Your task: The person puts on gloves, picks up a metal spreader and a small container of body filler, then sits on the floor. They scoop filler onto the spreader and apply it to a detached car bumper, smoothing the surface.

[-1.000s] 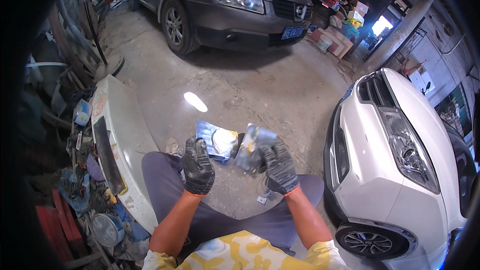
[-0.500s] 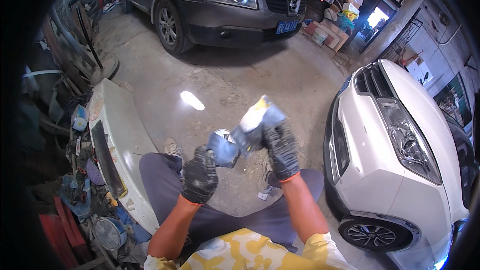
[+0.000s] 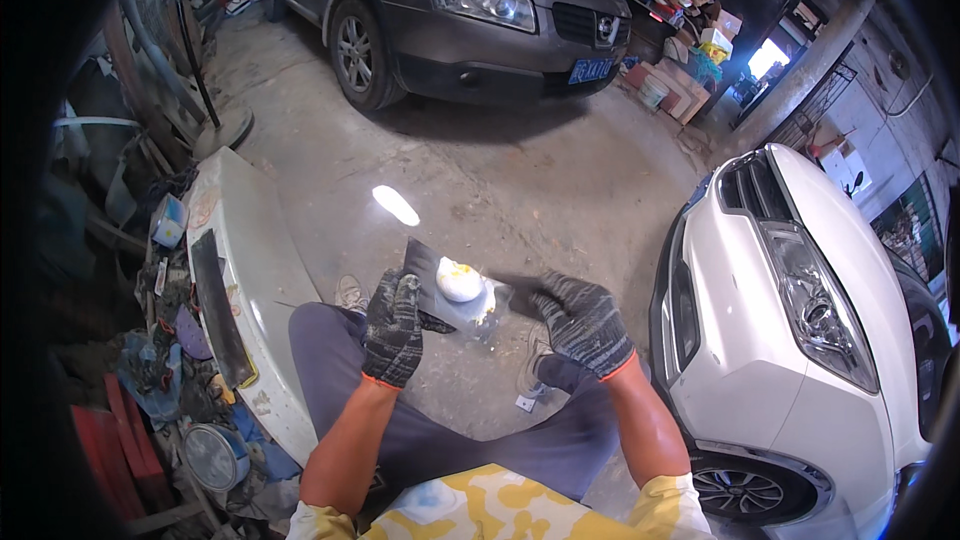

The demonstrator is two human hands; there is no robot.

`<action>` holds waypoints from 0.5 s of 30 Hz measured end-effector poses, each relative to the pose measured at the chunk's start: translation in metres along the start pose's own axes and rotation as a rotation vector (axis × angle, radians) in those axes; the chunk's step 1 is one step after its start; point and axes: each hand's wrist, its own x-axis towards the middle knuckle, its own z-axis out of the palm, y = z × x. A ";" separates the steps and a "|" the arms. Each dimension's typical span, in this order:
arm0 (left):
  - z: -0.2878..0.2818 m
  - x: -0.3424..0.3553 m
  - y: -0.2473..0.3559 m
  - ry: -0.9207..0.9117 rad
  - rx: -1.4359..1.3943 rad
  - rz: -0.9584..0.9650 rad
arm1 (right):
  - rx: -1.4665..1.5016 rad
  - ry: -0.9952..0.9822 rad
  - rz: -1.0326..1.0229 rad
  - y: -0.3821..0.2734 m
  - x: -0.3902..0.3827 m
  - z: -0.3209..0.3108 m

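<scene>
My left hand [image 3: 397, 325], in a dark grey knit glove with an orange cuff, grips a flat dark putty spreader [image 3: 422, 262] tilted over the floor between my knees. A mound of white putty [image 3: 459, 281] with yellow streaks lies on its face, with more smeared along the right part. My right hand [image 3: 588, 320], gloved alike, is closed on a second dark flat spreader [image 3: 515, 290], which is blurred by motion. Its tip is close to the right side of the putty; whether they touch cannot be told. Both hands are in front of my knees.
A white car bumper [image 3: 250, 310] stands at my left, beside piled scrap and a round tin [image 3: 215, 457]. The white car front [image 3: 800, 310] is close on my right. Ahead is a dark grey car [image 3: 470, 50]. A bright light patch [image 3: 396, 205] falls on the concrete floor.
The white and yellow putty, earlier on the right-hand spreader, now sits on the left-hand one. My right hand has moved lower and right. The tin between my feet is now hidden.
</scene>
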 end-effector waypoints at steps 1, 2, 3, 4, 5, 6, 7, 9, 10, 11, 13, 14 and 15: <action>0.003 0.000 -0.001 0.059 0.121 0.143 | 0.071 0.099 0.052 0.001 0.000 0.002; 0.004 -0.002 -0.001 0.073 0.173 0.186 | 0.119 0.210 0.089 0.003 0.001 0.006; 0.006 -0.004 0.000 0.089 0.225 0.228 | 0.148 0.306 0.101 0.003 0.000 0.010; 0.006 -0.008 0.002 0.062 0.206 0.172 | 0.233 0.332 0.245 0.004 0.002 0.015; 0.007 -0.011 0.004 0.033 0.186 0.117 | 0.462 0.407 0.247 0.005 0.003 0.018; 0.009 -0.013 0.005 0.041 -0.071 0.004 | 0.658 0.452 0.311 0.005 0.005 0.022; 0.009 -0.016 0.006 0.022 -0.024 0.022 | 0.852 0.522 0.353 0.004 0.006 0.025; 0.008 -0.021 0.003 0.001 0.020 0.081 | 1.041 0.514 0.335 0.002 0.007 0.030; 0.007 -0.021 0.000 -0.042 -0.031 0.012 | 1.110 0.521 0.323 0.000 0.007 0.031; 0.006 -0.021 -0.004 0.011 0.173 0.217 | 1.193 0.497 0.314 -0.003 0.005 0.032; 0.004 -0.019 -0.014 0.117 0.590 0.677 | 1.104 0.465 0.332 -0.007 0.002 0.032; 0.002 -0.019 -0.018 0.084 0.566 0.564 | 1.035 0.416 0.331 -0.009 -0.001 0.031; 0.001 -0.018 -0.023 0.056 0.550 0.501 | 0.967 0.366 0.330 -0.010 -0.003 0.030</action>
